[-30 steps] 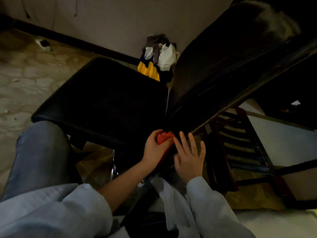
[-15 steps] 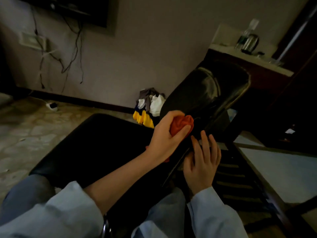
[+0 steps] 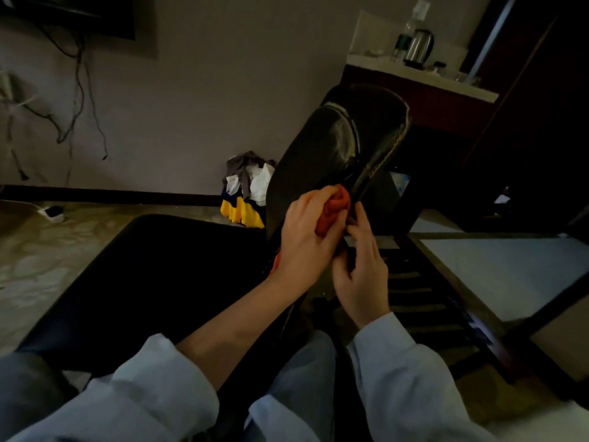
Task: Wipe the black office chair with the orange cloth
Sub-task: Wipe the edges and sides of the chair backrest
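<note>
Chair: the black office chair (image 3: 318, 154) fills the middle of the frame, its backrest tilted up toward the upper right and its seat (image 3: 165, 275) dark at centre left.
Cloth: the orange cloth (image 3: 333, 208) is bunched against the backrest's stitched side edge, at frame centre.
Left hand: the left hand (image 3: 306, 240) has its grip curled tight round the cloth.
Right hand: the right hand (image 3: 360, 272) has a loose grip, fingers nearly straight, tips touching the backrest edge just below the cloth, holding nothing.
Behind: a pile of clothes (image 3: 247, 189) lies by the wall, and a kettle (image 3: 419, 47) stands on the counter (image 3: 446, 84) at upper right.
</note>
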A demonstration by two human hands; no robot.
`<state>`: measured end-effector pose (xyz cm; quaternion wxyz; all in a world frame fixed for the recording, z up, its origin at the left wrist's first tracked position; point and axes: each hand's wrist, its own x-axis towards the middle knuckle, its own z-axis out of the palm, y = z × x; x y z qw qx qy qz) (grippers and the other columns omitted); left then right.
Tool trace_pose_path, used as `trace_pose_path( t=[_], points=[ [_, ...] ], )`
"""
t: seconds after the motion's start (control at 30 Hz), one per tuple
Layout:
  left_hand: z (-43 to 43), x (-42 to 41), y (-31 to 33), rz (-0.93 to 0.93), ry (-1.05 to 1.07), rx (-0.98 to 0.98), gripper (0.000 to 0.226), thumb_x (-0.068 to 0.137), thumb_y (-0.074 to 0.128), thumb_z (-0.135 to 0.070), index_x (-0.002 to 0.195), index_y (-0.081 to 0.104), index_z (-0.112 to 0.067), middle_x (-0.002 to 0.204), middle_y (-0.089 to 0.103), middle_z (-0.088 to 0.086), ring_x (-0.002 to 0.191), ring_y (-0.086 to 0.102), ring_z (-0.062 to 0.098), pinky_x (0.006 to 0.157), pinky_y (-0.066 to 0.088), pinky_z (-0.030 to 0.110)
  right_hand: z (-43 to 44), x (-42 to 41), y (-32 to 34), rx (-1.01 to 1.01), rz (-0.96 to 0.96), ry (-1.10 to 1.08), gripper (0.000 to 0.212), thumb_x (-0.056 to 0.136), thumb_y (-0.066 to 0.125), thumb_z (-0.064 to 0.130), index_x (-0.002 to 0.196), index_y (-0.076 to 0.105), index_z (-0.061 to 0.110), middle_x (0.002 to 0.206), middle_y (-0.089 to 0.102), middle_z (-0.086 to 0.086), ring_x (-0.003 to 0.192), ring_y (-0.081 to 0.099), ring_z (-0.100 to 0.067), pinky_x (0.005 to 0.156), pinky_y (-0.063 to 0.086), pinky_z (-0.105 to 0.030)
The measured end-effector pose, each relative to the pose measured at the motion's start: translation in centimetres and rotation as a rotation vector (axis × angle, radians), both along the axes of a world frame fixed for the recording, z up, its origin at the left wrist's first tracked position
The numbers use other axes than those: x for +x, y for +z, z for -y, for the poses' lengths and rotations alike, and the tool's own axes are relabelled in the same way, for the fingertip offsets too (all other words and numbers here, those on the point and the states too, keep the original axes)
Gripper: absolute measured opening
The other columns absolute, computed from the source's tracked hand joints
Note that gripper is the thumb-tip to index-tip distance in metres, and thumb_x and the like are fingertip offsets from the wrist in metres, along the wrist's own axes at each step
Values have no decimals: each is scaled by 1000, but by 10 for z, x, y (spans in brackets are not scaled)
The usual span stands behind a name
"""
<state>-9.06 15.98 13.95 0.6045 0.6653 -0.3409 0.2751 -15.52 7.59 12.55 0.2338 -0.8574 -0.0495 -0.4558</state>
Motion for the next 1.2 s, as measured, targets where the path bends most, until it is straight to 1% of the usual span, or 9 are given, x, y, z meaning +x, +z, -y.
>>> trace_pose_path(
  t=[0.1,0.23,0.37,0.47,0.57,0.77,0.97,1.1,1.2],
  points=[
    [-1,1,-13,57,105,90,42,88,51,-32,124,55,-11,113,59,9,106,51,17,88,41,26,-2,-1,-5,153,-79,-2,27,88,48,8,114,53,1,147,31,-3,119,39,6,85,35,2],
    [-4,3,-44,131,176,180,39,88,52,-28,124,43,-17,106,57,13,100,49,21,84,42,29,2,-8,-4,310,-259,121,38,91,47,6,129,43,10,149,30,2,129,44,-13,102,42,-23],
    [-13,1,-49,101,168,193,33,88,50,-29,119,46,-21,106,58,10,98,55,21,82,50,36,5,-11,4,398,-280,220,45,92,46,-4,131,37,18,131,40,19,123,46,-5,98,42,-15],
    [-21,-4,-18,72,77,55,29,88,56,-20,117,53,-19,108,53,5,94,50,-4,79,45,10,6,-9,7,541,-237,290,53,91,44,-12,123,37,30,125,46,19,119,51,-5,99,43,-19],
    [-22,-1,26,105,66,-50,27,89,58,-19,114,59,-9,108,54,6,93,46,-7,81,36,2,9,-6,8,637,-251,311,58,93,41,-8,126,36,38,129,48,12,117,54,-8,100,46,-31],
    [10,8,37,187,68,11,26,86,66,-17,110,64,-9,107,54,7,91,43,-4,80,37,0,18,-2,15,625,-296,295,55,85,45,10,130,45,40,130,54,-3,117,56,-21,99,45,-52],
    [19,10,-3,257,95,-6,26,85,59,-20,110,56,-12,107,53,12,90,54,13,71,51,24,21,-3,16,588,-320,294,55,91,45,-1,139,39,25,137,48,-1,122,51,-11,101,45,-43],
    [12,13,-30,272,108,87,23,87,56,-25,108,53,-15,108,54,10,92,56,14,74,52,22,24,-3,12,550,-361,261,61,93,46,5,144,32,34,147,38,5,133,40,-11,108,39,-43],
    [6,12,-26,215,67,44,21,86,60,-20,103,62,-8,104,54,3,91,52,2,75,48,14,22,-6,9,479,-389,232,65,93,45,2,147,26,34,150,33,6,135,36,-10,111,36,-41]
  ],
)
